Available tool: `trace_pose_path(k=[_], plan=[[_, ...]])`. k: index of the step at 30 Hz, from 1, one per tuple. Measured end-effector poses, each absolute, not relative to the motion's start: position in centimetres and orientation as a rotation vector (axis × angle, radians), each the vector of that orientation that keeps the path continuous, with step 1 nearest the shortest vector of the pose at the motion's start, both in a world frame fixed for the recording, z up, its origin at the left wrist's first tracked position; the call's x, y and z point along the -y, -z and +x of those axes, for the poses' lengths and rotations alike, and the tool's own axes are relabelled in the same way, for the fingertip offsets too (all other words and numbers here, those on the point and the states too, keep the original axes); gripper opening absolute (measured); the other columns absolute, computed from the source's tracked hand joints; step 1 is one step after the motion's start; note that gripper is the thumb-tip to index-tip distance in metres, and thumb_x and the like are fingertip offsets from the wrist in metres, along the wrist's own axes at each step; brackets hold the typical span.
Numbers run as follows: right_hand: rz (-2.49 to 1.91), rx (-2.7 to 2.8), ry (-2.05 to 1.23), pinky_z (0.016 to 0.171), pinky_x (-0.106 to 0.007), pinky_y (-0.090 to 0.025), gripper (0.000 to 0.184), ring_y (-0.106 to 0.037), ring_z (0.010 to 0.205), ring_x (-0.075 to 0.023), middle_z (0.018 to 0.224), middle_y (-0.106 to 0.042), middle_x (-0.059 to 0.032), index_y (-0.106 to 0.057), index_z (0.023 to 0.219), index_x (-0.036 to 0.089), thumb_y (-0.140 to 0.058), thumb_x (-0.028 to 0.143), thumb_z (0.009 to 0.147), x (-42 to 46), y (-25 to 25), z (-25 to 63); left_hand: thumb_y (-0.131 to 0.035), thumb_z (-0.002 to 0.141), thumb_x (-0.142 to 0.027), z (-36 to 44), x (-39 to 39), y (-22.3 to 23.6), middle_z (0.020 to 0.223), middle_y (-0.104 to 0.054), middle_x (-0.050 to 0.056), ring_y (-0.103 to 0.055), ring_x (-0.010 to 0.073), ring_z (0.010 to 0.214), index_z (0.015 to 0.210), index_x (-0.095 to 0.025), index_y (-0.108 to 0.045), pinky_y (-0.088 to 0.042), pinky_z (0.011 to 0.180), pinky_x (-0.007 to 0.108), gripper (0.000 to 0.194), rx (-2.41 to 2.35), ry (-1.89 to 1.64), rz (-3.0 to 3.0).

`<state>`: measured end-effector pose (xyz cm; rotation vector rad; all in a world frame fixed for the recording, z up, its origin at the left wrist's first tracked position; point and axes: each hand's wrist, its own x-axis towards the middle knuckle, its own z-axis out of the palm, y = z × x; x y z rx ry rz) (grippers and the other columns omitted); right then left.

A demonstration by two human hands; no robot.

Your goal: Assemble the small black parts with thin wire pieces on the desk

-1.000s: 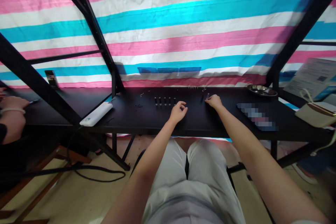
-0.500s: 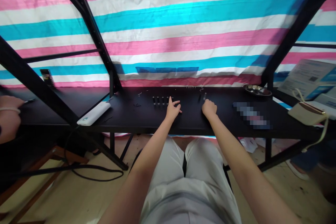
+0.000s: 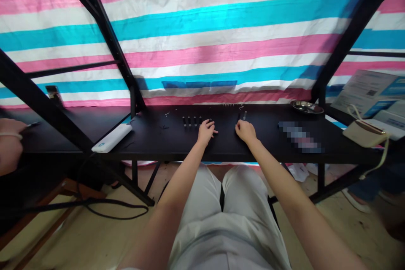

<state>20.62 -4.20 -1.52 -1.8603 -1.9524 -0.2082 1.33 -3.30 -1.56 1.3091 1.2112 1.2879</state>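
Note:
A row of small, thin black cylinders with pale ends stands out on the black table. At the row's right end is my left hand, fingers bent and closed around a small dark cylinder that they mostly cover. Further right, my right hand is closed, thumb and forefinger pinched at the lower end of a short dark stick. Just beside that stick lies a similar one with a greyish end, apart from my fingers.
White bits lie along the table's back edge. A white power bank-like box is at left, a metal dish, a blurred flat item and a beige pouch at right. Another person's hand shows far left.
My left hand's spread fingers have drawn together at the row's right end. My right hand first pulled back from the greyish-ended stick, then moved left to the dark one.

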Motion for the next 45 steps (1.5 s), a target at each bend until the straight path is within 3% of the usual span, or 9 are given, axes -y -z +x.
trace_pose_path(k=[3, 8, 13, 20, 30, 38, 45], plan=[[-1.656, 2.08, 0.283, 0.066, -0.029, -0.033, 0.017, -0.057, 0.076, -0.0191, 0.081, -0.065, -0.0082, -0.058, 0.079, 0.017, -0.044, 0.023, 0.084, 4.1, 1.7, 20.3, -0.059, 0.08, -0.022, 1.2, 3.5, 1.3, 0.093, -0.068, 0.015, -0.056, 0.0063, 0.044, 0.11, -0.006, -0.051, -0.033, 0.035, 0.015, 0.036, -1.256, -1.353, 1.267], [-1.449, 2.101, 0.352, 0.066, -0.029, -0.032, 0.017, -0.054, 0.071, -0.0177, 0.076, -0.062, -0.0065, -0.057, 0.077, 0.017, -0.043, 0.023, 0.085, 3.9, 2.0, 20.2, -0.058, 0.08, -0.028, 1.1, 3.6, 1.1, 0.065, -0.064, 0.004, -0.049, 0.0055, 0.038, 0.091, -0.008, -0.058, -0.031, 0.034, 0.016, 0.023, -1.166, -1.42, 1.269], [-1.212, 2.037, 0.44, 0.071, -0.03, -0.034, 0.027, -0.054, 0.076, -0.0188, 0.081, -0.062, -0.0088, -0.059, 0.089, 0.015, -0.033, 0.023, 0.091, 4.3, 1.7, 19.9, -0.062, 0.077, -0.029, 1.1, 3.7, 1.0, 0.072, -0.064, 0.004, -0.045, 0.0025, 0.035, 0.09, -0.01, -0.062, -0.027, 0.033, 0.016, 0.023, -1.119, -1.387, 1.288], [-1.104, 2.093, 0.415, 0.074, -0.032, -0.037, 0.034, -0.056, 0.083, -0.0203, 0.092, -0.063, -0.0115, -0.055, 0.106, 0.013, -0.032, 0.034, 0.094, 4.8, 1.5, 19.3, -0.059, 0.078, -0.019, 1.2, 3.8, 1.1, 0.091, -0.067, 0.011, -0.056, 0.0064, 0.041, 0.098, -0.01, -0.057, -0.026, 0.034, 0.016, 0.022, -0.955, -1.242, 1.348], [-1.165, 2.137, 0.253, 0.064, -0.027, -0.035, 0.039, -0.054, 0.067, -0.0158, 0.075, -0.06, -0.0061, -0.054, 0.081, 0.018, -0.023, 0.035, 0.096, 4.7, 1.9, 19.4, -0.063, 0.076, -0.025, 1.5, 4.1, 1.2, 0.084, -0.063, 0.006, -0.062, 0.0092, 0.048, 0.1, -0.011, -0.056, -0.028, 0.034, 0.014, 0.029, -0.836, -1.151, 1.459], [-1.164, 2.091, 0.18, 0.06, -0.025, -0.034, 0.034, -0.055, 0.067, -0.0149, 0.081, -0.06, -0.0058, -0.054, 0.088, 0.019, -0.026, 0.036, 0.095, 5.1, 1.8, 19.4, -0.061, 0.077, -0.026, 1.6, 4.1, 1.2, 0.091, -0.066, 0.009, -0.061, 0.0093, 0.044, 0.096, -0.012, -0.05, -0.026, 0.032, 0.015, 0.026, -0.84, -1.172, 1.454], [-1.143, 2.091, 0.18, 0.061, -0.025, -0.036, 0.035, -0.055, 0.07, -0.0152, 0.082, -0.06, -0.0066, -0.055, 0.087, 0.019, -0.026, 0.036, 0.095, 4.9, 1.9, 19.4, -0.059, 0.079, -0.025, 1.9, 3.9, 1.4, 0.085, -0.065, 0.006, -0.057, 0.0067, 0.041, 0.094, -0.013, -0.051, -0.027, 0.031, 0.014, 0.021, -0.944, -1.182, 1.45]])
